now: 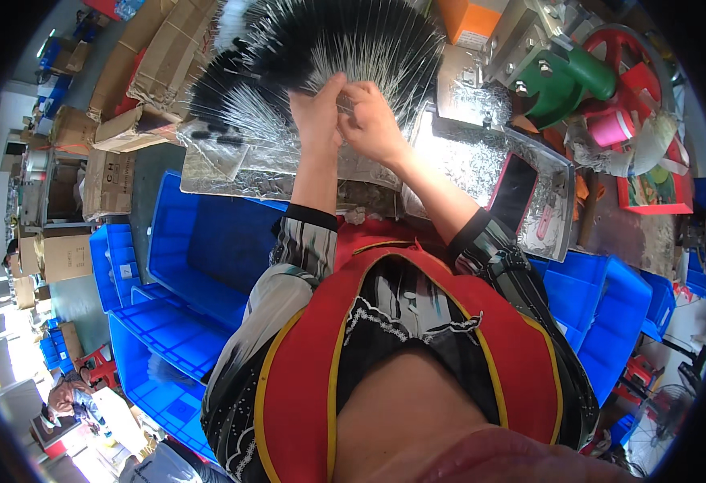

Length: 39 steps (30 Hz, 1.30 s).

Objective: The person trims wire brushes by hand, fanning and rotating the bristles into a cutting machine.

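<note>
The wire bundle [329,40], a fan of thin black-tipped metal wires, lies spread at the far side of the worktop [482,161], which is littered with small silvery parts. Both hands meet at the near edge of the fan.

Left hand [316,113]: forearm raised almost straight away from the body, fingers curled together, pinching wires at the base of the fan.

Right hand [373,121]: forearm enters from the lower right, wrist bent inward, fingertips pinched on wires just beside the left hand; the two hands touch or nearly touch.

A black phone [514,191] lies on the worktop to the right of the right forearm. Farther right stand a green machine part [566,80], a red wheel [631,48] and a pink roll [610,127]. An orange box [469,18] sits at the far edge.

Blue crates [200,249] are stacked below the worktop on the left, with more on the right. Brown cartons [107,181] are piled at the far left.
</note>
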Motion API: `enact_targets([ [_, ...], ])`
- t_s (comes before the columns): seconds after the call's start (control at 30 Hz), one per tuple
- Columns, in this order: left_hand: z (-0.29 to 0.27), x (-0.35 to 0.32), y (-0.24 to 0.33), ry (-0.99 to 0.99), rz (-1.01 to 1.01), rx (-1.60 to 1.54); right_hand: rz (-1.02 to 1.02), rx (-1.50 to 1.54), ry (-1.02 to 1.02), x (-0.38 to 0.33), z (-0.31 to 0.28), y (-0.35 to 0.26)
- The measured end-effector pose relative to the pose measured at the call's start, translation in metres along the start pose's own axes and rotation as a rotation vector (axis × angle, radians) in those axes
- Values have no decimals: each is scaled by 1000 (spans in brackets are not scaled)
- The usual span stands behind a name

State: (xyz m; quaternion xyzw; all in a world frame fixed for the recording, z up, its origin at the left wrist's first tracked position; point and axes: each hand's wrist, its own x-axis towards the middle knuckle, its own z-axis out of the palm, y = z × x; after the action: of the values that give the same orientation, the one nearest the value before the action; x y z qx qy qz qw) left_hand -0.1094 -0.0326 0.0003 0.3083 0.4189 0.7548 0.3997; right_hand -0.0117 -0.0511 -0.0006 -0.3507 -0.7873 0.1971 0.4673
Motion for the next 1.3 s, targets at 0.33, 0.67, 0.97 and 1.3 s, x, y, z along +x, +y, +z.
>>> enact_targets([
  [0.33,-2,13,13,196,-176,-135,106,198,-75,15,-12,-2],
  [0.67,-24,19,23,40,-206,-336,109,-235,145,36,-6,10],
  [0.97,-22,19,16,-4,-130,-227,-45,-145,-214,42,1,3],
  [1.3,-24,18,29,13,-147,-106,-3,38,-79,50,-10,10],
])
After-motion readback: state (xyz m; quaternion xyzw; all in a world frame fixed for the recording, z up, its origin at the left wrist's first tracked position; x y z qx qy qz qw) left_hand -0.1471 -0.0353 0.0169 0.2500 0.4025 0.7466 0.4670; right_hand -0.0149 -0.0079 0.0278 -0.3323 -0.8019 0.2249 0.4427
